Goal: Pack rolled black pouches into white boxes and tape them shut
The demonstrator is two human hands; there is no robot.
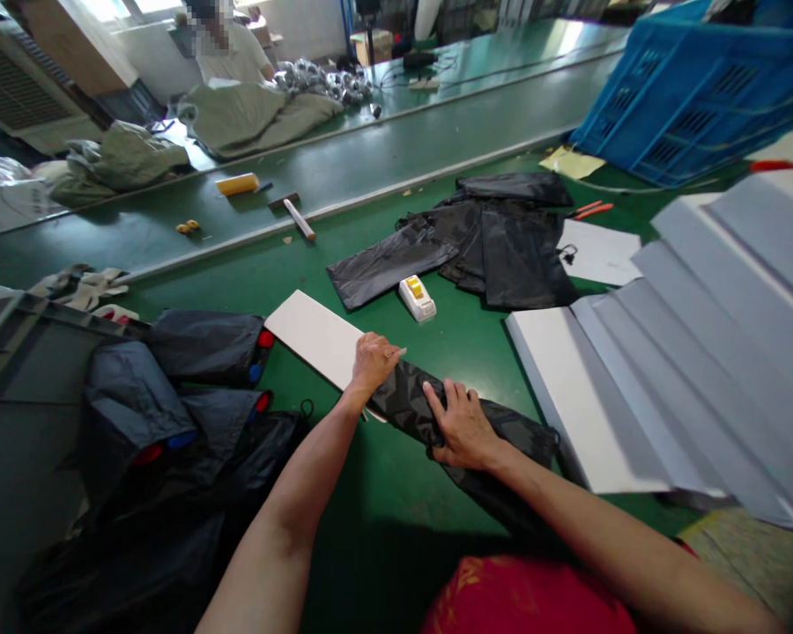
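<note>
A long white box (317,340) lies on the green table, its right end reaching a black patterned bag (406,401). My left hand (372,363) is closed at the meeting point of box and bag, with a small pale piece sticking out from its fingers; what exactly it grips is hard to make out. Fingers spread, my right hand (463,424) presses on top of the black bag. Just beyond my hands sits a small white and yellow dispenser (417,298).
Black bags (525,255) are piled beyond, near orange-handled pliers (593,210). White boxes (588,396) lean in a row at right, below a blue crate (693,97). Filled dark bags (204,343) lie at left by a grey bin (19,423). A person (231,53) sits across the conveyor.
</note>
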